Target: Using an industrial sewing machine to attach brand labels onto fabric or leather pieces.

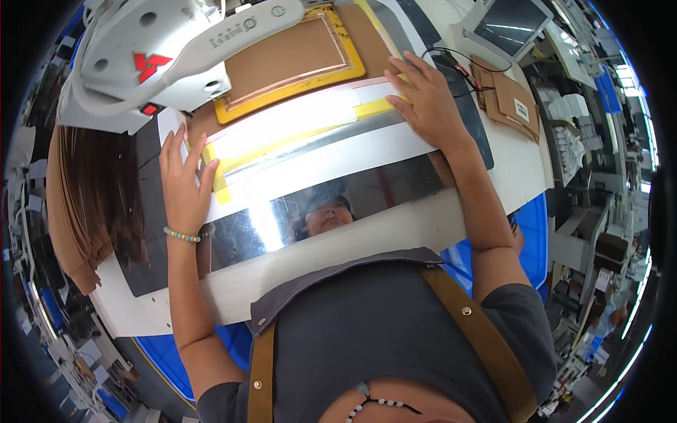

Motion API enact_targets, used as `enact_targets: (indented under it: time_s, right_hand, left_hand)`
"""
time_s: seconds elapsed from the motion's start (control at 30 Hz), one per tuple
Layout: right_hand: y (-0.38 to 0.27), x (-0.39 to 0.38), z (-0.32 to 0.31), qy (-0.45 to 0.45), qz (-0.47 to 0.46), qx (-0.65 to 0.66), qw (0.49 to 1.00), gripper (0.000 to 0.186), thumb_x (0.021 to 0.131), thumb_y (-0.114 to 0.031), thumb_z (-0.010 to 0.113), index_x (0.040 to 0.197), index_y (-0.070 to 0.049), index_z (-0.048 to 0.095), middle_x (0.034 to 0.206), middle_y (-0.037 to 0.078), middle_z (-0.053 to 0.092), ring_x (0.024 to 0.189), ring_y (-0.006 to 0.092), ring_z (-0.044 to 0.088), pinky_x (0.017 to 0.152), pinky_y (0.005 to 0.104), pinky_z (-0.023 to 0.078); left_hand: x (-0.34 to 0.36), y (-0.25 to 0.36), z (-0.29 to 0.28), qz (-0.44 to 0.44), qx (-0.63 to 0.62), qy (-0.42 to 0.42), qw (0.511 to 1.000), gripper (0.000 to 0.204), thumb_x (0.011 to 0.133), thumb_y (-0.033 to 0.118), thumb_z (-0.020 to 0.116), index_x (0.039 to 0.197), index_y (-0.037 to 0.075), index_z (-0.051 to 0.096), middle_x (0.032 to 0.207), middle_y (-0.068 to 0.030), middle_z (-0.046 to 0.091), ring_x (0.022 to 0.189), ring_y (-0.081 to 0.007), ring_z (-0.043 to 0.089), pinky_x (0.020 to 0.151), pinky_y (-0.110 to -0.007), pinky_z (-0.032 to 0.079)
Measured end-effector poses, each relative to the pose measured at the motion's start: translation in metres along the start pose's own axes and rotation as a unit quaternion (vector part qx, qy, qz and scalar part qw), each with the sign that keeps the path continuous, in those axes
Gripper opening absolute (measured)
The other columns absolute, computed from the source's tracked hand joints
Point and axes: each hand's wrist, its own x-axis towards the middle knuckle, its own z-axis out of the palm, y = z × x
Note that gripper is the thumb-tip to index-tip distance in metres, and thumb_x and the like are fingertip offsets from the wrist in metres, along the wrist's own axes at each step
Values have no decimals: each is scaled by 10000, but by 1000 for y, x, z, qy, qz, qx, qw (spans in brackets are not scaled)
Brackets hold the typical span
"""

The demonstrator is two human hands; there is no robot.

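My left hand (pixel 185 176) lies at the left end of a white sheet edged with yellow tape (pixel 282 173), its fingers spread apart. At the far right end of that sheet my right hand (pixel 427 102) rests with fingers stretched out, touching the taped edge. Just beyond the sheet is a yellow frame (pixel 289 88) around a brown panel (pixel 264 67). The white head of a sewing machine (pixel 120 70) overhangs the frame's left side. Under my forearms, a shiny metal plate (pixel 381 187) lies on the near side of the sheet.
A thick stack of brown sheets (pixel 70 204) hangs over the table's left edge. At the right are brown flat pieces (pixel 504 102), a thin black cable (pixel 465 53) and a screen (pixel 511 28). Blue bins (pixel 532 236) stand below the white tabletop (pixel 518 158).
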Motion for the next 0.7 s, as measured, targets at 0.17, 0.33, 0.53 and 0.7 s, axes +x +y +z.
enact_targets:
  time_s: [0.17,0.33,0.53,0.7]
  right_hand:
    - [4,-9,-3,-17,30,7,999,463,1070,-348,617,1404,-33,683,1580,75,566,1545,290,390,1234,456,339]
    - [17,-10,-12,40,16,-12,999,381,1011,-318,694,1284,-57,739,1490,80,627,1470,282,479,1185,448,399]
    - [142,-59,-113,98,246,-154,952,276,983,-208,703,1219,-83,776,1232,123,754,1162,366,687,973,422,557]
    - [232,-117,-120,-191,352,5,916,321,905,-117,681,1208,-35,748,1172,257,726,1073,406,702,964,452,544]
  left_hand:
    - [4,5,2,-6,-5,-17,1000,438,994,225,712,1407,78,698,1634,-168,485,1543,-423,369,1251,-525,330]
    - [-2,-2,4,17,-16,-13,1000,448,1000,203,700,1430,79,680,1616,-179,509,1521,-421,408,1254,-517,322]
    - [3,1,2,-4,-48,-12,999,447,1028,205,664,1453,66,656,1604,-202,516,1508,-400,433,1242,-500,328]
    - [1,-1,-7,-9,-30,-8,999,438,1033,198,653,1449,59,653,1622,-218,488,1500,-402,447,1242,-498,323]
